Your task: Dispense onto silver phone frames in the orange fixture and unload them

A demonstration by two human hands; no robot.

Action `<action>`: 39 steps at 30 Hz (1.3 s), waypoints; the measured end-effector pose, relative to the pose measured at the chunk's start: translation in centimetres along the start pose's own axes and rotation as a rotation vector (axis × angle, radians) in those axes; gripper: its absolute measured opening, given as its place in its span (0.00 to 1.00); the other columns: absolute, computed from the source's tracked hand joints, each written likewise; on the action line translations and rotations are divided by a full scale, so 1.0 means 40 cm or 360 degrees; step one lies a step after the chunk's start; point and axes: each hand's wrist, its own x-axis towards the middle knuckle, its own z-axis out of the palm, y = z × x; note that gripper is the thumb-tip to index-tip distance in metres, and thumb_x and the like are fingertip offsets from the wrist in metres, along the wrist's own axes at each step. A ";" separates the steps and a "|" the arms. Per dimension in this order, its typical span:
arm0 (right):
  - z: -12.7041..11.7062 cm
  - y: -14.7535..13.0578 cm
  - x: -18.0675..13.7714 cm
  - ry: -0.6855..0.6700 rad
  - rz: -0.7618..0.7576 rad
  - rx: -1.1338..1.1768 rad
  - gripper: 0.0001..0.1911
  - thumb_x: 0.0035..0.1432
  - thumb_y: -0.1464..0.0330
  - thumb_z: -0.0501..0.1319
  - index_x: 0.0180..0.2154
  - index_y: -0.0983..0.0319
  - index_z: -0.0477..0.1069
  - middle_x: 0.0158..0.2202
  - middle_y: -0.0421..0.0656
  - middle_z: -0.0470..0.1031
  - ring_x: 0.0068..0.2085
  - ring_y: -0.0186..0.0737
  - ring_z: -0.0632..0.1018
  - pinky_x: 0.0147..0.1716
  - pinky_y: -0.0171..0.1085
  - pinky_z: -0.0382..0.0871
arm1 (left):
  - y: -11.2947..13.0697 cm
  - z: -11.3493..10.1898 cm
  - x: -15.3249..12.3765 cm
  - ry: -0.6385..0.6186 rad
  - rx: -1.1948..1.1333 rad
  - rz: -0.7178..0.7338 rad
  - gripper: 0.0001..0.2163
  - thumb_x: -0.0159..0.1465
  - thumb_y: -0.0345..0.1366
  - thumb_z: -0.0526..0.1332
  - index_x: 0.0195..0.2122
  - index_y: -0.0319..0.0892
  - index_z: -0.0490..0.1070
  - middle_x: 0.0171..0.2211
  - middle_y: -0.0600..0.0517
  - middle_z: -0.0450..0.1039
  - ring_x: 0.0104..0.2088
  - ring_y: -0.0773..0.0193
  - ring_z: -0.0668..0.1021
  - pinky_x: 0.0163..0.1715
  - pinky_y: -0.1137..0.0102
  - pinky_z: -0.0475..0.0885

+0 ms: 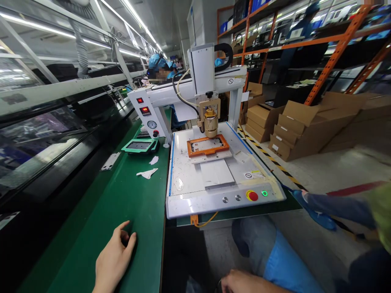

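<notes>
From the head camera, the left hand (114, 256) rests on the green workbench (122, 211), fingers loosely curled inward, thumb apart, holding nothing. The right hand (244, 282) sits low at the bottom edge near the person's lap, over the blue trouser leg (284, 264); only its back shows, so I cannot tell how its fingers stand or whether they hold anything.

Ahead of the left hand, well apart from it, stands a white dispensing machine (214, 195) on the bench. Its brass nozzle head (210, 122) hangs just above an orange fixture (207, 145) that carries a framed part on the machine bed. A grey plate (216, 173) lies in front of the fixture. Along the front panel sit 2 silver buttons, a red stop button (252, 195) and a lit green button (264, 193).

Left of the machine, a green tray (140, 145) lies on the bench, with white scraps of paper (147, 173) near it. Cardboard boxes (290, 130) are stacked on the floor to the right, below orange shelving (336, 44). Farther along the line a person in a blue cap (156, 61) is at work.
</notes>
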 end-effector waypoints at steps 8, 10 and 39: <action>0.002 0.005 -0.002 0.0002 0.0007 0.0068 0.20 0.51 0.69 0.63 0.47 0.54 0.80 0.38 0.40 0.84 0.39 0.43 0.82 0.42 0.39 0.70 | 0.003 0.001 -0.002 -0.0006 0.0002 0.0000 0.29 0.67 0.58 0.44 0.63 0.47 0.57 0.42 0.51 0.76 0.35 0.56 0.80 0.29 0.64 0.70; 0.005 0.004 -0.004 0.0021 0.0042 0.0066 0.19 0.51 0.69 0.63 0.46 0.54 0.80 0.37 0.40 0.83 0.39 0.42 0.82 0.44 0.40 0.71 | 0.004 0.000 -0.003 -0.0001 -0.0006 -0.0003 0.29 0.67 0.58 0.44 0.63 0.47 0.58 0.42 0.50 0.76 0.35 0.56 0.80 0.28 0.64 0.69; -0.022 -0.017 -0.026 0.0001 0.0045 0.0072 0.20 0.50 0.68 0.63 0.47 0.54 0.80 0.39 0.40 0.83 0.40 0.44 0.81 0.45 0.41 0.71 | 0.009 -0.005 -0.007 -0.0059 0.0022 -0.0043 0.28 0.68 0.57 0.42 0.63 0.49 0.57 0.42 0.52 0.74 0.37 0.57 0.79 0.32 0.64 0.69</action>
